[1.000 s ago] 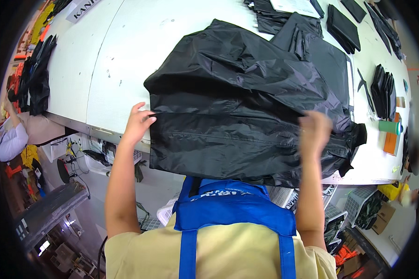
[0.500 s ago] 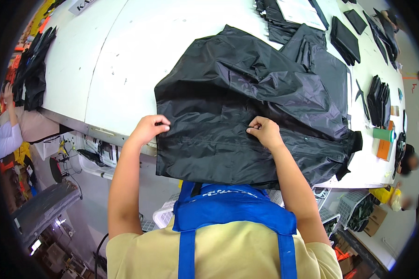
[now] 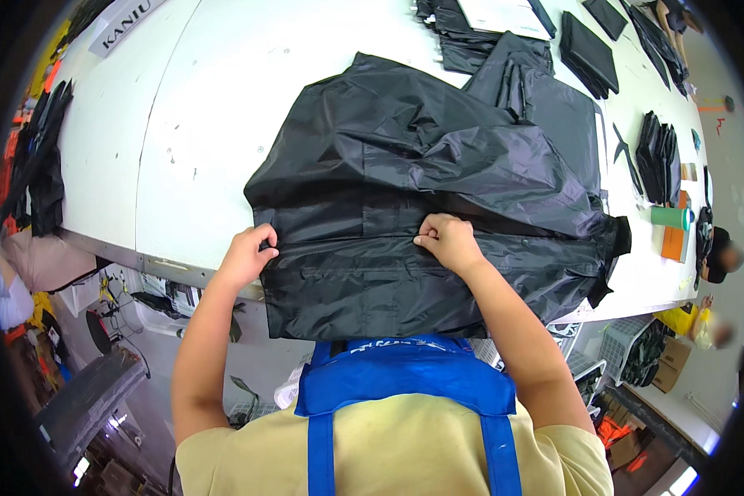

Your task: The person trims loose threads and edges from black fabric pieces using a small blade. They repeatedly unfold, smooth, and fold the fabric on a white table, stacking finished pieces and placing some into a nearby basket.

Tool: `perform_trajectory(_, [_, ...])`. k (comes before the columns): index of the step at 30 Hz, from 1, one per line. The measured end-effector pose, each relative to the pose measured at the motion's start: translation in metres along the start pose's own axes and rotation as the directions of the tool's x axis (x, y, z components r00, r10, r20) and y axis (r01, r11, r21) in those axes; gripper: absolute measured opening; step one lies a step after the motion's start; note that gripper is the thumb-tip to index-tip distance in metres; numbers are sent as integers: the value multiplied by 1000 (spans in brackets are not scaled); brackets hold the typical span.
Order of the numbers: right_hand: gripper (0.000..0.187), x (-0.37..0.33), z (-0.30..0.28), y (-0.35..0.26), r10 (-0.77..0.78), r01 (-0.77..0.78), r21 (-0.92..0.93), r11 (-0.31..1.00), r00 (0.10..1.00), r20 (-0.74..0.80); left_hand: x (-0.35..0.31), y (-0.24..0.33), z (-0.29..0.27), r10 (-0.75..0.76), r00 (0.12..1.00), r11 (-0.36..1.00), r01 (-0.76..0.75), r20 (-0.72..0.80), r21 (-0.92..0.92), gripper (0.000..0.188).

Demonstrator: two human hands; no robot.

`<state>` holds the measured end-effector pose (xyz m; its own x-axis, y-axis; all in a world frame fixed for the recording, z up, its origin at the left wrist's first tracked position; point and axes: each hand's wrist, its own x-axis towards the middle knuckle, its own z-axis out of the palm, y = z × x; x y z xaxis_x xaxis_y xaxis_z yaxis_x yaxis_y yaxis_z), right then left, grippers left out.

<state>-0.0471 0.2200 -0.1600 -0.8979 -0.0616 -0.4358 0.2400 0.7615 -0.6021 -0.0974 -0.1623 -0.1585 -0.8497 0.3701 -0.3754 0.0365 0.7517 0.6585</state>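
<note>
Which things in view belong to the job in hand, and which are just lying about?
In the job:
- black garment, spread on the white table
- left hand, pinching its left edge
- right hand, pinching its front seam

Apparently just lying about:
- green cylinder
- orange box
- folded black bundle
- white sheet

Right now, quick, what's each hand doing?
Left hand: closed, pinching the black jacket at its edge.
Right hand: closed, pinching the same jacket nearer its middle.
</note>
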Motion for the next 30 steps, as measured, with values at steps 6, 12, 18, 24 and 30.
perform_trajectory(6, [17, -7, -132, 16, -34, 162, 647, 745, 978, -206, -3, -6, -17, -67, 993, 994, 59, 96, 90, 22])
perform_trajectory(12, [50, 35, -214, 161, 374, -417, -16, 909, 830, -415, 74, 6, -82, -405, 914, 646, 269, -22, -715, 28])
perform_trajectory(18, [6, -82, -190, 51, -79, 117, 141, 983, 964, -253, 118, 43, -71, -274, 950, 618, 294, 151, -729, 57])
perform_trajectory(24, [53, -150, -132, 65, 420, -418, 224, 881, 907, 41, 52, 52, -102, 126, 982, 369, 86, 141, -925, 65])
perform_trajectory(30, [48, -118, -106, 78, 282, -276, 167, 946, 959, -13, 60, 104, -125, 91, 995, 597, -19, 44, -802, 37])
